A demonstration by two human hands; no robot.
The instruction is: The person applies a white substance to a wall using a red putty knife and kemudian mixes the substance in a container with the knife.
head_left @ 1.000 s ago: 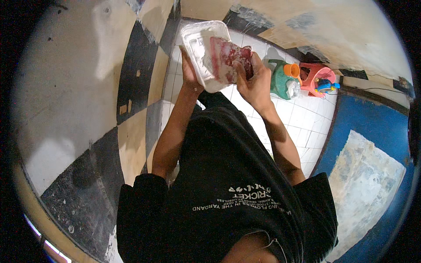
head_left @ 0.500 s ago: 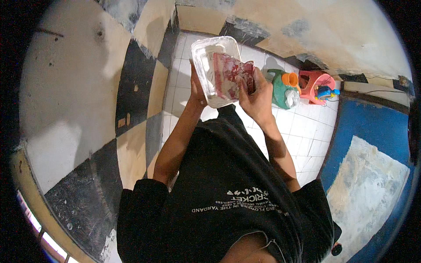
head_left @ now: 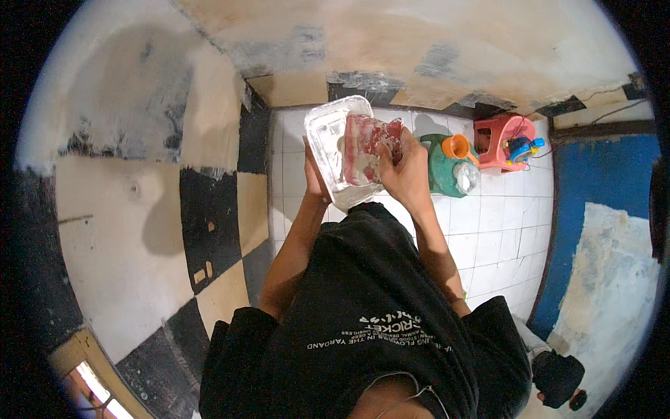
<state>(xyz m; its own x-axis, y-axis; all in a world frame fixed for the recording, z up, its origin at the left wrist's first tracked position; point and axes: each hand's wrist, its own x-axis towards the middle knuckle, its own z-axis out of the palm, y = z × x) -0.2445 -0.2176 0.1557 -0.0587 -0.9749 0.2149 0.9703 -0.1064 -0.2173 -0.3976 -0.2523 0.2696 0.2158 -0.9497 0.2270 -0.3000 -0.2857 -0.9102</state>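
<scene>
My left hand point(head_left: 315, 171) is wrapped around the side of a white plastic tub point(head_left: 322, 150), held up in front of my chest. Wet-looking white paste coats the tub's inner walls. In my right hand point(head_left: 405, 171) is a flat red scraper-like piece point(head_left: 365, 150), smeared with white, gripped at its right edge with the thumb on its face. It overlaps the tub's opening and hides part of the inside. Whether it touches the paste I cannot tell.
A green container point(head_left: 443, 164) with an orange cup point(head_left: 456, 146) on top stands on white floor tiles point(head_left: 488, 223). Beyond it is a pink stool point(head_left: 494, 143) holding a blue object point(head_left: 520, 148). Patchy walls point(head_left: 118, 230) rise left and ahead; a blue panel point(head_left: 586, 174) is right.
The tub and red piece sit lower in the picture, and the view has shifted. Both hands keep their holds. A black-and-grey shape shows more at the lower right.
</scene>
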